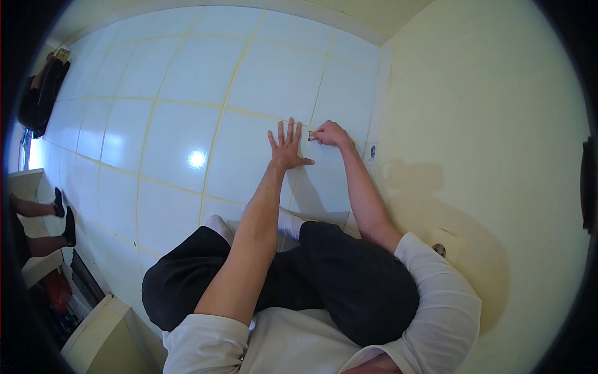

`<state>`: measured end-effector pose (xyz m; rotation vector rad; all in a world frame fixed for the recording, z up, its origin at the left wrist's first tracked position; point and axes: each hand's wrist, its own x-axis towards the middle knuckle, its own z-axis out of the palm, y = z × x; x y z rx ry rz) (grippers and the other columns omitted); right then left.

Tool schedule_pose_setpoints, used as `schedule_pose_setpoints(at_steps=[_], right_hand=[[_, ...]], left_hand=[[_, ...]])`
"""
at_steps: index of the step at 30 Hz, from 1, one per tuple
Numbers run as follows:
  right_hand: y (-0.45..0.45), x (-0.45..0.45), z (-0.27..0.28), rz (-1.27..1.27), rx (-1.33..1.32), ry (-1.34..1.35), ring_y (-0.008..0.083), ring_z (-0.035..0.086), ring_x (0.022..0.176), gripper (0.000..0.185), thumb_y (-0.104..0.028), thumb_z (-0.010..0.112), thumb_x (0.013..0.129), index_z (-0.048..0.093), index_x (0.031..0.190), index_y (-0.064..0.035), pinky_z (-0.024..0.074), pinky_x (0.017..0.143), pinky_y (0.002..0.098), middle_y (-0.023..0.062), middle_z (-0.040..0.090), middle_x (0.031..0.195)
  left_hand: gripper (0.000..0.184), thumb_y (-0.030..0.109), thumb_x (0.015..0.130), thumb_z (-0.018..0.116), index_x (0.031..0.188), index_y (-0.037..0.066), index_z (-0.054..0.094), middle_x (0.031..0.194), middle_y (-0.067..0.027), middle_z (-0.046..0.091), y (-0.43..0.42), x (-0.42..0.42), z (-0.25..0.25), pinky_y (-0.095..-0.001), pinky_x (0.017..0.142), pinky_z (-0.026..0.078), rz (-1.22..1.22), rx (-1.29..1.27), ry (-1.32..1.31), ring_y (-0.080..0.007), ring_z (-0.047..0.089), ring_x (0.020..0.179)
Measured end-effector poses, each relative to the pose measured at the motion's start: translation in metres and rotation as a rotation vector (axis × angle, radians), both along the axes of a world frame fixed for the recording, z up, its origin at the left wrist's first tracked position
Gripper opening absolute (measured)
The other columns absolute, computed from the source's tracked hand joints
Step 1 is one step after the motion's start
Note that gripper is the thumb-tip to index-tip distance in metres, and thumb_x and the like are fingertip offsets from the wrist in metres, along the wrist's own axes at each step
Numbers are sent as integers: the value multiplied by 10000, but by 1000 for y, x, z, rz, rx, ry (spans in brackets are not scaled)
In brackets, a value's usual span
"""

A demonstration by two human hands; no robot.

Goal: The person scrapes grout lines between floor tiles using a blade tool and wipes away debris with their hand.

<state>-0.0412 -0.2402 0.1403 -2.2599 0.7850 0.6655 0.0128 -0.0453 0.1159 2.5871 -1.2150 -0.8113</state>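
My left hand (286, 151) lies flat on a white floor tile (243, 156) with its fingers spread, holding nothing. Just right of it, my right hand (331, 134) is closed, pinching a small flat piece (312, 134) that looks pale with a dark edge; its exact kind is too small to tell. That piece is down at the floor, beside the line between two tiles. Yellowish grout lines (215, 140) run between many of the other tiles.
A pale yellow wall (473, 112) rises close on my right, with a small blue mark (373, 152) low down. At the left, another person's feet in dark socks (67, 227) show. A dark bulky object (47, 93) stands at the far left, and a pale box-like piece (103, 333) below.
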Motion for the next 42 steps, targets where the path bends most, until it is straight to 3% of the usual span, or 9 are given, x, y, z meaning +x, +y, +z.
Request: schedule_pose_setpoints(at_steps=[15, 18, 24, 27, 30, 33, 37, 40, 42], right_hand=[[0, -2, -16, -148, 40, -127, 197, 633, 599, 408, -471, 715, 834, 754, 693, -90, 502, 620, 359, 55, 682, 636], [-8, -1, -15, -116, 123, -35, 203, 633, 601, 427, -486, 707, 835, 751, 695, -86, 499, 620, 363, 64, 679, 634], [-8, -2, -25, -146, 26, -119, 214, 648, 625, 441, -501, 696, 839, 744, 687, -90, 503, 634, 381, 69, 686, 651], [-13, 1, -17, -96, 80, 6, 229, 683, 681, 430, -497, 689, 844, 753, 702, -97, 528, 692, 388, 73, 704, 683], [-4, -1, -16, -147, -39, -114, 226, 678, 665, 435, -510, 683, 847, 756, 710, -103, 530, 686, 392, 71, 695, 664], [-8, -3, -25, -114, 10, -101, 204, 636, 588, 460, -514, 688, 849, 751, 717, -78, 510, 618, 378, 80, 675, 633], [-20, -12, -43, -349, 336, -226, 142, 527, 476, 488, -472, 678, 898, 697, 672, -40, 411, 475, 317, 51, 597, 553], [-12, -20, -26, -576, 543, -332, 100, 442, 440, 482, -423, 661, 941, 651, 647, -42, 322, 421, 279, 15, 530, 524], [-13, -23, -46, -627, 569, -448, 77, 371, 427, 472, -399, 648, 965, 621, 646, -52, 260, 401, 265, -7, 483, 520]], left_hand=[[1461, 807, 581, 754, 1609, 200, -89, 1670, -93, -185, 0, 1, 4, -715, 1123, -118, -1, 2, 12, -395, -220, 1506], [1461, 808, 581, 753, 1610, 201, -88, 1670, -94, -182, 1, 0, 3, -715, 1123, -118, -1, -7, 7, -394, -221, 1506], [1463, 809, 577, 754, 1610, 205, -87, 1672, -94, -177, 1, 1, 1, -718, 1121, -116, 2, -15, 2, -396, -216, 1507], [1463, 806, 576, 756, 1610, 206, -86, 1672, -94, -174, 1, 0, 0, -717, 1122, -117, 3, -16, 6, -397, -213, 1507], [1464, 805, 575, 758, 1610, 204, -84, 1673, -94, -171, 1, 0, 0, -716, 1122, -119, 5, -16, 5, -399, -213, 1507], [1464, 783, 576, 774, 1609, 208, -90, 1675, -89, -163, 1, 1, 3, -717, 1128, -105, 14, -22, 8, -391, -202, 1512], [1439, 793, 596, 754, 1610, 208, -82, 1672, -90, -174, 2, 1, 6, -728, 1121, -104, 3, -17, 7, -399, -196, 1512], [1248, 780, 729, 658, 1620, 203, 3, 1686, -90, -90, 5, -4, 31, -674, 1175, -46, -54, 54, -67, -375, -115, 1534], [1046, 705, 849, 565, 1617, 192, 74, 1688, -79, 0, 9, -8, 0, -613, 1212, 18, -246, -180, -177, -338, -27, 1544]])
